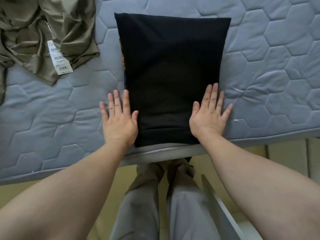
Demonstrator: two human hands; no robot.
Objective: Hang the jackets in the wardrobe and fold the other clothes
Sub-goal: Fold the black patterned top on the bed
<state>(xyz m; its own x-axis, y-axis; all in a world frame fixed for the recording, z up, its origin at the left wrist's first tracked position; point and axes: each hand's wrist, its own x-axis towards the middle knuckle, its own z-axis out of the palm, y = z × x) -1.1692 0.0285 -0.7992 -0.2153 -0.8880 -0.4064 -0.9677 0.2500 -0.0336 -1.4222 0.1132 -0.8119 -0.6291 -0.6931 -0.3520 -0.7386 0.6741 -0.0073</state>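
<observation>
I observe a black garment [171, 77] folded into a tall rectangle, lying flat on the grey quilted mattress [270, 70] of the bed, its near edge at the mattress border closest to me. A thin strip of orange print shows along its left edge.

My left hand [119, 116] lies palm down at the left side of the garment's near end; the fingers [115, 101] are extended, spread wide, holding nothing. Most of this hand rests on the mattress, with the thumb side touching the fabric edge.

My right hand [209, 113] lies palm down on the garment's right near corner, fingers straight and fanned, gripping nothing. The little finger reaches onto the mattress beyond the fabric.

An olive-green garment [52, 32] lies crumpled at the far left of the mattress, well apart from the black one. White paper tags [59, 58] with barcodes rest on it. Whether it is a jacket I cannot tell.

Below the mattress edge, grey trousers [166, 205] on my legs and a yellowish floor [285, 160] are visible.
</observation>
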